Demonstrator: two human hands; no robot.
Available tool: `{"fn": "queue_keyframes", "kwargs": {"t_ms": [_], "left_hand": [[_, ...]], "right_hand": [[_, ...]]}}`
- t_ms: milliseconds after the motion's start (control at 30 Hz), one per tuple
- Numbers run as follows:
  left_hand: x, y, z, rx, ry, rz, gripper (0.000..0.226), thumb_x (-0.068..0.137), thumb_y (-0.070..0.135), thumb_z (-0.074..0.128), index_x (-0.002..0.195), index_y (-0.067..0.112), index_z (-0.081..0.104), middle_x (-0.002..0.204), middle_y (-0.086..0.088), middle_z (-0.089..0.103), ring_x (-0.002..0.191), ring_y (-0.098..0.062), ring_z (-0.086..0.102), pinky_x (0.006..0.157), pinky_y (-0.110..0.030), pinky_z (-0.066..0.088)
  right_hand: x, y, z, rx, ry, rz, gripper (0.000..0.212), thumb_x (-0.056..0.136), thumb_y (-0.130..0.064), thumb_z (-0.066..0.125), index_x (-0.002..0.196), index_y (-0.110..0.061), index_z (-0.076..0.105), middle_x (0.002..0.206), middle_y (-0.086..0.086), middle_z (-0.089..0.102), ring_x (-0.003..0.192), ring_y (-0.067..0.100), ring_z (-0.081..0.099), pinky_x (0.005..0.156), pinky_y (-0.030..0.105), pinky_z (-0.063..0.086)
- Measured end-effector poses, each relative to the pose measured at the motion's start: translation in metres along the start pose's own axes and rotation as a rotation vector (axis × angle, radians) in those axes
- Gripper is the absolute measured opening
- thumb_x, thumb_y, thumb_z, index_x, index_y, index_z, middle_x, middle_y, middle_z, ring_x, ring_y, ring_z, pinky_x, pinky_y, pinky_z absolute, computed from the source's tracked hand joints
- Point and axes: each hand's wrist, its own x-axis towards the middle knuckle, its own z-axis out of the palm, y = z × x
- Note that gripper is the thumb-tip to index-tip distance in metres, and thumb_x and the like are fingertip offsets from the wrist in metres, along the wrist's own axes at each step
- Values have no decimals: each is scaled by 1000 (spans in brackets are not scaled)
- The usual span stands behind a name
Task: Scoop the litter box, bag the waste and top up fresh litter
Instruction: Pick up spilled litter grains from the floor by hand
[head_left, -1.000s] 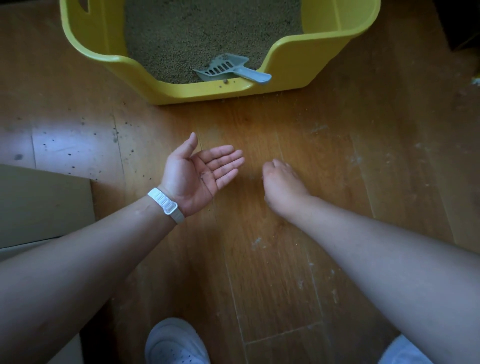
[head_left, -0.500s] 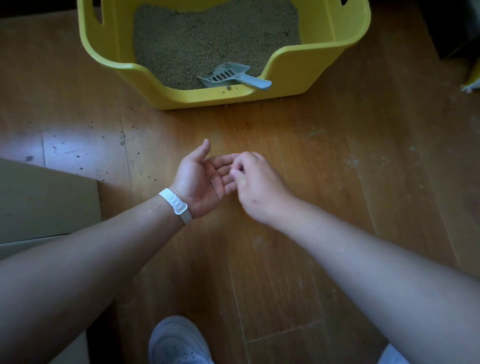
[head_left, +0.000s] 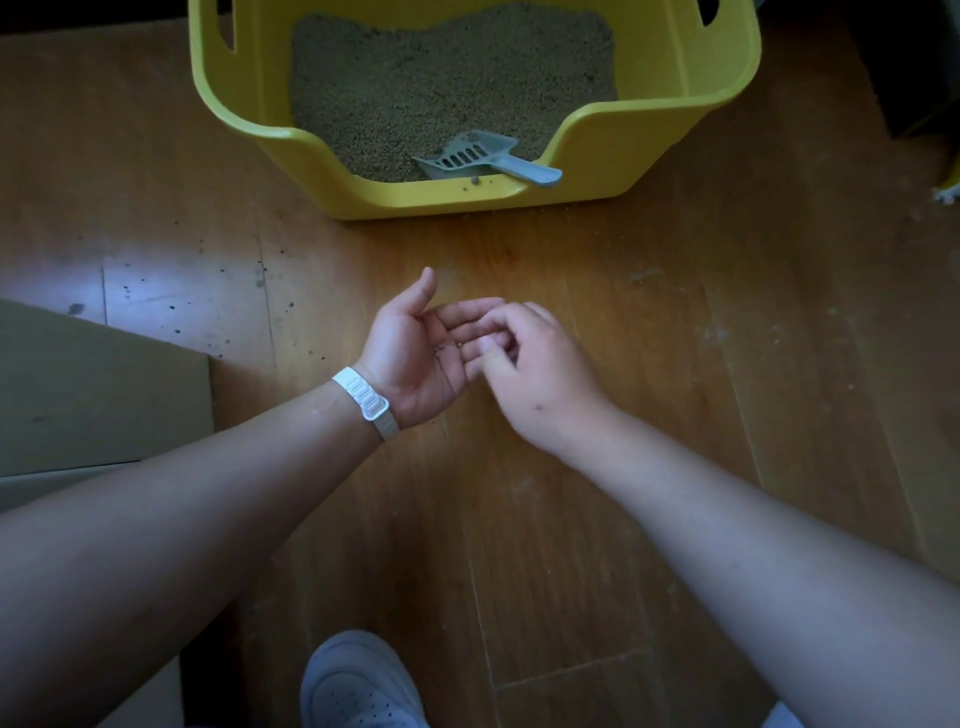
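Both hands empty-looking: left (head_left: 415, 358) flat, palm up; right (head_left: 543, 376) curled, grasp unclear; scoop (head_left: 483, 158) idle in box (head_left: 363, 195); bagging, top-up pending.

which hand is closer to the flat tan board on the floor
Left. The left hand, palm up, is just right of the flat tan board; the right hand sits farther right, beyond the left hand's fingers.

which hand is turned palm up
The left hand, the one wearing the white wristband: its palm faces up, fingers fairly straight. The right hand shows its back, fingers curled over the left hand's fingertips.
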Motion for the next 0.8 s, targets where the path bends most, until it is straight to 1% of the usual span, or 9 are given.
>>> {"fn": "queue_keyframes", "kwargs": {"t_ms": [33, 67, 133, 267, 367, 433, 567, 667, 800], "left_hand": [[-1, 0, 0, 11, 14, 11, 70, 99, 54, 31, 113, -8, 62, 110, -25, 67, 99, -35, 67, 88, -39, 55], [-1, 1, -1, 21, 28, 19, 70, 99, 54, 30, 117, -7, 60, 116, -25, 67, 104, -36, 67, 91, -38, 54], [-2, 2, -4, 38, 45, 26, 70, 100, 54, 28, 122, -6, 57, 123, -25, 64, 113, -34, 64, 97, -39, 51], [-2, 4, -11, 33, 89, 33, 69, 100, 53, 29, 122, -6, 57, 122, -25, 65, 113, -34, 64, 96, -39, 52], [-1, 3, -15, 31, 106, 29, 69, 100, 53, 29, 121, -6, 58, 123, -25, 64, 113, -34, 64, 96, -39, 52], [0, 3, -16, 35, 106, 25, 69, 100, 53, 30, 122, -6, 58, 123, -25, 64, 114, -34, 64, 96, -38, 52], [2, 1, -16, 31, 100, 18, 68, 100, 53, 30, 123, -6, 57, 122, -25, 64, 114, -33, 64, 96, -39, 53], [4, -1, -18, 20, 114, 7, 69, 100, 53, 30, 122, -6, 57, 122, -25, 64, 113, -33, 65, 96, -39, 53], [5, -3, -18, 18, 107, -6, 69, 100, 53, 29, 123, -6, 56, 123, -26, 64, 114, -33, 64, 97, -39, 52]], "right_hand": [[0, 11, 0, -3, 21, 34, 14, 93, -17, 54, 104, -15, 63, 101, -5, 54, 85, 9, 52, 68, 17, 43], [0, 23, -1, -10, 38, 76, 13, 93, -17, 55, 103, -17, 63, 98, -6, 55, 82, 9, 52, 66, 15, 40], [-1, 50, -1, -15, 55, 177, 11, 92, -17, 57, 100, -18, 64, 93, -3, 58, 78, 11, 53, 66, 20, 41], [-3, 95, -2, -81, 22, 304, 9, 90, -15, 58, 94, -22, 62, 87, -8, 52, 69, 10, 51, 67, 23, 39], [-5, 110, -2, -129, -61, 281, 9, 89, -17, 61, 88, -25, 59, 82, -12, 48, 67, 9, 51, 68, 28, 47], [-3, 112, 1, -152, -97, 252, 4, 88, -18, 64, 90, -22, 62, 82, -11, 48, 69, 12, 51, 70, 29, 49], [3, 111, 6, -168, -89, 188, 7, 86, -15, 66, 93, -14, 66, 87, -3, 53, 71, 14, 52, 69, 27, 46], [5, 113, 5, -199, -110, 158, 4, 87, -14, 66, 91, -12, 66, 88, -3, 52, 73, 13, 52, 68, 24, 43], [2, 117, 5, -240, -112, 107, 4, 88, -12, 64, 85, -9, 66, 85, -3, 51, 76, 16, 52, 70, 28, 44]]}}
